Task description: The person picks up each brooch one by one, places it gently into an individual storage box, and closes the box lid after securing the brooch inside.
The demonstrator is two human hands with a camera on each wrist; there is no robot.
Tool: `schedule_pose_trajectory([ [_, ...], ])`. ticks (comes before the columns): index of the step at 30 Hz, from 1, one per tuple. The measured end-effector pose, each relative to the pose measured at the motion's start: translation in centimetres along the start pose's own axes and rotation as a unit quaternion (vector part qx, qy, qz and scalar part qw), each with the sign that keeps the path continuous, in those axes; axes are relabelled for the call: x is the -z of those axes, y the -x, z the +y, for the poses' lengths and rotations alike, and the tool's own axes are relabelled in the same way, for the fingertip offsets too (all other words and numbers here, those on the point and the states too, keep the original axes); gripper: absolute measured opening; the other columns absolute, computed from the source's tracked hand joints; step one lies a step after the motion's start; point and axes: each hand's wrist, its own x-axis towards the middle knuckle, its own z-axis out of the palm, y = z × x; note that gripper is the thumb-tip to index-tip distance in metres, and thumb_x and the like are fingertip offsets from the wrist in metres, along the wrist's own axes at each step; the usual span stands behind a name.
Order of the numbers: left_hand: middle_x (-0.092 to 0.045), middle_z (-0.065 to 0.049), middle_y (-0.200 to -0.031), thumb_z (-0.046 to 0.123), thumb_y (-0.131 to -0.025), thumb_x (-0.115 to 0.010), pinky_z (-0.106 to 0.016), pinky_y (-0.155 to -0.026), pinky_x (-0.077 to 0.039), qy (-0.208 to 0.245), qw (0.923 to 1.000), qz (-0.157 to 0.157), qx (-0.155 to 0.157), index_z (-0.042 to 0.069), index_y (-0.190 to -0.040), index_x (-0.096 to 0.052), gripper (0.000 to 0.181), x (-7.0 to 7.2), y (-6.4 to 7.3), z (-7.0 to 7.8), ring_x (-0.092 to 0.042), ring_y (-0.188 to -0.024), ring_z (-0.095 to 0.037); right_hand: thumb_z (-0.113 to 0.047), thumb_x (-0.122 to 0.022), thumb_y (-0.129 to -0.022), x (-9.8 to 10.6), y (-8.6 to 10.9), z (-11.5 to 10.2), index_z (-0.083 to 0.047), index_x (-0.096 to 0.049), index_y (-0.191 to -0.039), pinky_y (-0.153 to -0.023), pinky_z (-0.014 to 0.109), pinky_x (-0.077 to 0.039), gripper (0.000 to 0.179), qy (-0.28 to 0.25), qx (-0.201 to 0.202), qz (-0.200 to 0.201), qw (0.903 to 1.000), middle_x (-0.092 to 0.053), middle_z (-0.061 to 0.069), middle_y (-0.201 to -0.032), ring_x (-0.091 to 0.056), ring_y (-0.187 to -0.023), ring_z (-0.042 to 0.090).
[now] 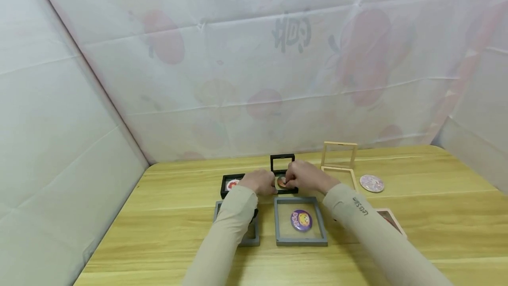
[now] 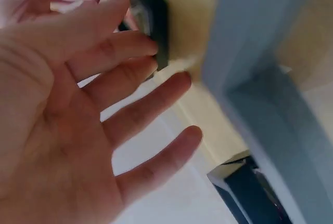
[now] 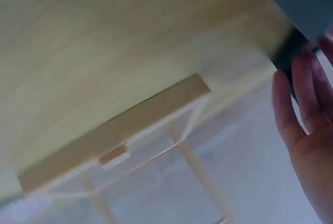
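Note:
A small black hinged display case [image 1: 282, 156] stands with its lid raised at the middle back of the table. In its base lies a round badge [image 1: 281, 182], partly covered by fingers. My left hand [image 1: 259, 182] is at the case's left side, its fingers [image 2: 148, 107] extended and spread in the left wrist view, fingertips right at the black edge. From the right, my right hand [image 1: 307, 176] bends over the case and pinches the badge's edge with thumb and finger. Its other fingers [image 3: 283, 104] lie along the case's side in the right wrist view.
In front stands a grey frame [image 1: 280, 237] holding a purple badge [image 1: 301, 220]; another grey frame [image 1: 250, 242] is under my left forearm. Left is a black case [image 1: 225, 186] with a red-and-white badge. Right are an open cream case [image 1: 340, 144], a loose round badge [image 1: 371, 183] and a pale frame [image 1: 397, 224].

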Motion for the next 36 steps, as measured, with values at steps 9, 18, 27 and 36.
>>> schedule_pose_trajectory([
  [9, -0.054, 0.003, -0.057, 0.022, -0.104, -0.061, -0.026, -0.049, -0.037, 0.088, 0.9868, 0.136, -0.004, 0.008, -0.074, -0.073, 0.035, 1.2, 0.5, -2.3, -0.038, -0.047, -0.009, -0.013, -0.06, -0.102, 2.7, 1.4, 2.5, 0.002, -0.069, -0.081, -0.057, 0.031, -0.045, 0.027, -0.165, -0.133, 0.085, 0.9736, -0.062, 0.013, -0.073, -0.054, -0.061, 0.019],
  [18, -0.027, 0.006, -0.048, 0.028, -0.108, -0.052, -0.023, -0.043, -0.02, 0.213, 0.9619, 0.168, 0.039, 0.017, -0.054, -0.033, 0.058, 0.9, -0.3, -1.9, -0.023, -0.042, -0.008, -0.031, -0.051, -0.108, 2.2, 1.2, 2.2, 0.01, -0.066, -0.101, -0.061, 0.038, -0.054, 0.044, -0.228, -0.221, 0.083, 0.9447, -0.064, 0.02, -0.089, -0.059, -0.069, 0.025],
  [27, -0.065, -0.014, -0.081, 0.036, -0.112, -0.033, -0.036, -0.069, -0.05, 0.276, 0.9515, 0.118, 0.068, -0.009, -0.115, -0.066, 0.056, 0.7, -0.7, -1.9, -0.05, -0.057, -0.018, -0.041, -0.036, -0.111, 0.8, -0.1, 0.7, 0.009, -0.05, -0.142, -0.057, 0.034, -0.043, 0.061, -0.242, -0.244, 0.079, 0.9357, -0.049, 0.006, -0.068, -0.038, -0.052, 0.014],
  [36, -0.064, -0.021, -0.114, 0.043, -0.112, -0.028, -0.041, -0.073, -0.052, 0.311, 0.9405, 0.093, 0.101, -0.006, -0.145, -0.049, 0.063, 0.5, -1.3, -1.0, -0.055, -0.073, -0.021, -0.044, -0.031, -0.111, 0.1, -1.0, -0.1, 0.011, -0.039, -0.149, -0.07, 0.042, -0.057, 0.067, -0.291, -0.29, 0.07, 0.9089, -0.058, 0.018, -0.083, -0.057, -0.073, 0.025],
])
